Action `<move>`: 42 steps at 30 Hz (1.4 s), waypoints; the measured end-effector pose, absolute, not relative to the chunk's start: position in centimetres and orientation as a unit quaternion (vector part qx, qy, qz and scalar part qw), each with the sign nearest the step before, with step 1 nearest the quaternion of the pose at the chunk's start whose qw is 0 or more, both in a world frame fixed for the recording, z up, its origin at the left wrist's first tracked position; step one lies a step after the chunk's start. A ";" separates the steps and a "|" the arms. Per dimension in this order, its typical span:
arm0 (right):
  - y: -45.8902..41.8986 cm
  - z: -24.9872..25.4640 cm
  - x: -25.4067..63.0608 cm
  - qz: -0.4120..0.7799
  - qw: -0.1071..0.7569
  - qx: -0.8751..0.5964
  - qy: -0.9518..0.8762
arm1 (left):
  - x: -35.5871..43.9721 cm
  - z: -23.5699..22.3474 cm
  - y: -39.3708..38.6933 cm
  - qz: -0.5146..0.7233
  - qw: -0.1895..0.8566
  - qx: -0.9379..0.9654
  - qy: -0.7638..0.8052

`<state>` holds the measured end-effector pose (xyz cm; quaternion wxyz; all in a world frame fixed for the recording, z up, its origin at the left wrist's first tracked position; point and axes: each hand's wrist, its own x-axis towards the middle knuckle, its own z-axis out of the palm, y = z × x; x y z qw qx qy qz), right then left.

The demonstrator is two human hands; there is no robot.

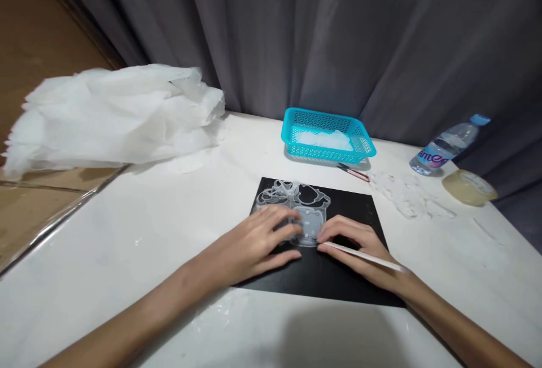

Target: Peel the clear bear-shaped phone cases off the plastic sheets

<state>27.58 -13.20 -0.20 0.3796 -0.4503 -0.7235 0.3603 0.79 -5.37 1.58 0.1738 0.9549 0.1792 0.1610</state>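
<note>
Held a slim white pen-like tool (368, 255) in the right hand (362, 238), with a narrow, pinched grip close to the lower right edge of a translucent plastic piece (312, 221). Spread the left hand (263, 237) over the left side of that piece, with a loose, wide grip and nothing seen pinched in it. Had the piece, pale in the middle and looped with clear strips at the far end, lying on the far left part of a black mat (322, 279), on a white tabletop (127, 238). Appeared to be in the midst of close work with the tool along the edge. Seemed to call next for a steadying left hand and light, exact control of the tool's tip, too small to make out. Beyond the mat, had a turquoise basket (326, 156) with white sheets (325, 140) inside; farther right, clear scraps (409, 194) and a water bottle (449, 143).
</note>
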 end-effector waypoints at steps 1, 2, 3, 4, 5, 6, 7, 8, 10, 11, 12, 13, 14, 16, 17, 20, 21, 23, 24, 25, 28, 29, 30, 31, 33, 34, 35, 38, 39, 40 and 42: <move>-13.2 -0.2 27.5 0.353 0.384 -0.445 -0.728 | 0.9 1.7 -5.8 0.151 0.153 0.964 0.159; -13.2 -0.2 27.4 0.347 0.388 -0.443 -0.730 | 1.0 1.8 -6.1 0.141 0.134 0.971 0.142; -13.1 -0.2 27.4 0.344 0.392 -0.443 -0.729 | 1.2 1.7 -6.5 0.133 0.119 0.975 0.129; -13.1 -0.2 27.3 0.344 0.395 -0.446 -0.726 | 1.5 1.6 -6.8 0.129 0.110 0.978 0.125; -13.0 -0.2 27.3 0.347 0.396 -0.450 -0.722 | 1.7 1.4 -7.1 0.130 0.105 0.978 0.125; -12.9 -0.3 27.3 0.351 0.395 -0.454 -0.718 | 1.8 1.2 -7.3 0.132 0.103 0.978 0.126; -12.8 -0.3 27.3 0.355 0.394 -0.456 -0.715 | 2.0 1.1 -7.4 0.135 0.100 0.977 0.128; -12.8 -0.3 27.4 0.357 0.391 -0.456 -0.716 | 2.0 0.9 -7.6 0.137 0.094 0.977 0.131; -12.7 -0.4 27.5 0.360 0.384 -0.448 -0.723 | 2.1 0.7 -7.7 0.135 0.071 0.979 0.138; -12.6 -0.5 27.5 0.361 0.381 -0.444 -0.726 | 2.0 0.6 -7.8 0.133 0.057 0.979 0.140; -12.6 -0.5 27.5 0.362 0.378 -0.441 -0.729 | 2.0 0.6 -7.8 0.134 0.043 0.980 0.142; -12.6 -0.6 27.5 0.363 0.378 -0.438 -0.730 | 1.9 0.6 -7.9 0.139 0.032 0.979 0.143; -12.6 -0.7 27.6 0.365 0.378 -0.438 -0.730 | 1.9 0.6 -7.9 0.146 0.025 0.979 0.143; -12.6 -0.7 27.6 0.366 0.379 -0.435 -0.730 | 1.8 0.6 -7.9 0.159 0.024 0.977 0.140; -12.5 -0.7 27.6 0.365 0.379 -0.434 -0.731 | 1.8 0.7 -7.8 0.163 0.026 0.977 0.137; -12.5 -0.6 27.6 0.361 0.372 -0.428 -0.740 | 1.9 0.9 -7.7 0.164 0.028 0.978 0.126; -12.5 -0.6 27.6 0.359 0.371 -0.426 -0.743 | 1.9 0.9 -7.8 0.164 0.026 0.979 0.121; -12.4 -0.6 27.6 0.355 0.367 -0.421 -0.750 | 2.0 1.0 -7.8 0.165 0.024 0.979 0.117; -12.4 -0.6 27.6 0.352 0.365 -0.419 -0.753 | 2.0 1.0 -7.9 0.164 0.026 0.979 0.117; -12.4 -0.7 27.6 0.349 0.362 -0.417 -0.757 | 2.0 0.9 -7.9 0.161 0.029 0.979 0.118; -12.4 -0.9 27.7 0.341 0.358 -0.407 -0.768 | 2.1 0.9 -8.0 0.149 0.044 0.979 0.129; -12.5 -1.0 27.7 0.336 0.359 -0.403 -0.772 | 2.1 0.9 -8.0 0.144 0.047 0.979 0.134; -12.5 -1.0 27.7 0.330 0.360 -0.398 -0.777 | 2.1 0.9 -8.0 0.141 0.049 0.979 0.140; -12.6 -1.0 27.7 0.320 0.359 -0.391 -0.784 | 2.2 0.9 -8.1 0.139 0.050 0.978 0.145; -12.7 -1.1 27.6 0.283 0.354 -0.368 -0.812 | 2.3 0.9 -8.2 0.140 0.048 0.977 0.154; -12.7 -1.2 27.5 0.254 0.352 -0.353 -0.829 | 2.3 0.9 -8.3 0.142 0.047 0.976 0.157; -12.7 -1.2 27.5 0.220 0.349 -0.339 -0.845 | 2.4 0.9 -8.5 0.145 0.046 0.976 0.158; -12.6 -1.4 27.1 0.124 0.346 -0.314 -0.875 | 2.5 0.8 -8.8 0.151 0.048 0.974 0.161; -12.6 -1.4 27.0 0.106 0.342 -0.313 -0.880 | 2.5 0.8 -8.9 0.149 0.052 0.974 0.161; -12.6 -1.5 26.9 0.096 0.338 -0.312 -0.882 | 2.5 0.7 -8.9 0.144 0.058 0.975 0.161; -12.8 -1.5 26.9 0.092 0.332 -0.313 -0.885 | 2.6 0.8 -8.9 0.132 0.070 0.975 0.163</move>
